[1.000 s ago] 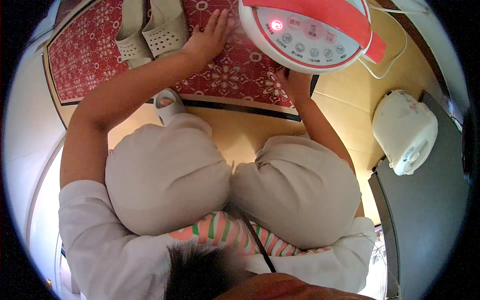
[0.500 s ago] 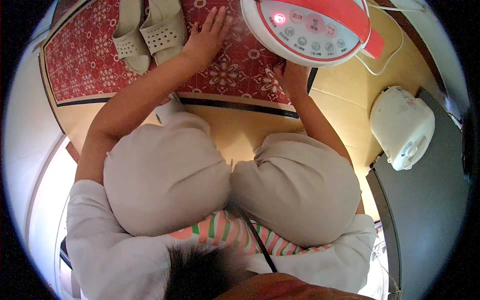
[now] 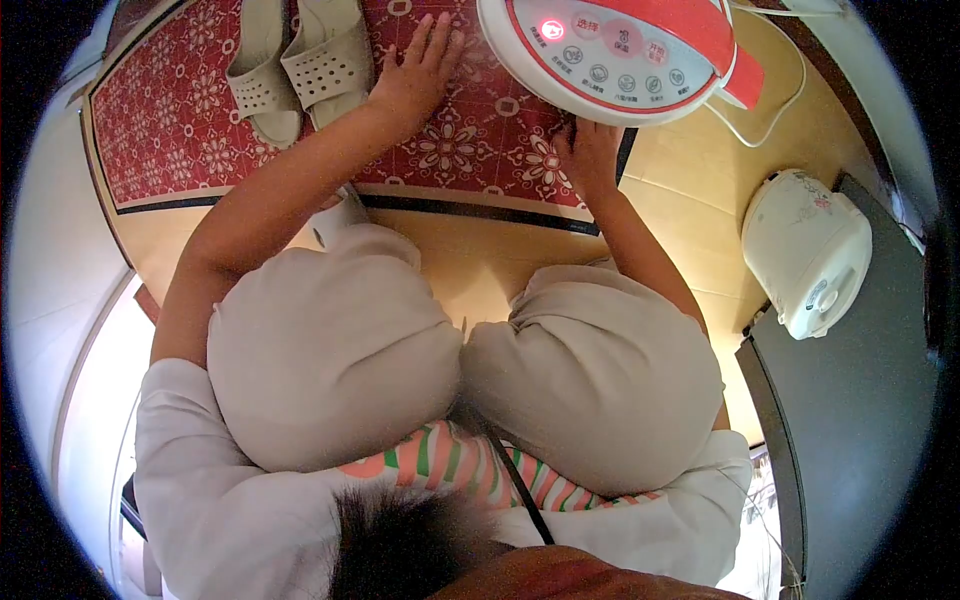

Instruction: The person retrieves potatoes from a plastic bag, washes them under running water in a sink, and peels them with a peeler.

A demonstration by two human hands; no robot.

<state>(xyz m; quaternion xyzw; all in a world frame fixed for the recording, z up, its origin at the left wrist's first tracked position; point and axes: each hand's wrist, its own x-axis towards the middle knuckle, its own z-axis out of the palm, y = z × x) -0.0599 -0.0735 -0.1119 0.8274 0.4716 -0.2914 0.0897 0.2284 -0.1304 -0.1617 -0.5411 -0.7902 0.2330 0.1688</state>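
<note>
A white appliance with a red handle and a round button panel, which looks like a soymilk maker, stands at the top of the view. One red light glows on its panel. My left hand is open, fingers spread, over the red patterned mat, to the left of the appliance and apart from it. Just below the appliance's near rim is my right hand, thumb apart and fingers stretched forward. Their tips are hidden under the rim, so I cannot tell whether they touch the appliance.
Beige slippers lie on the mat at the upper left. A white lidded electric pot rests by a dark grey surface on the right. A white cord curves over the tan floor. My bent knees fill the middle.
The appliance's top has shifted slightly up and to the left, showing a little more of my right hand's fingers. My left hand has stayed in place.
</note>
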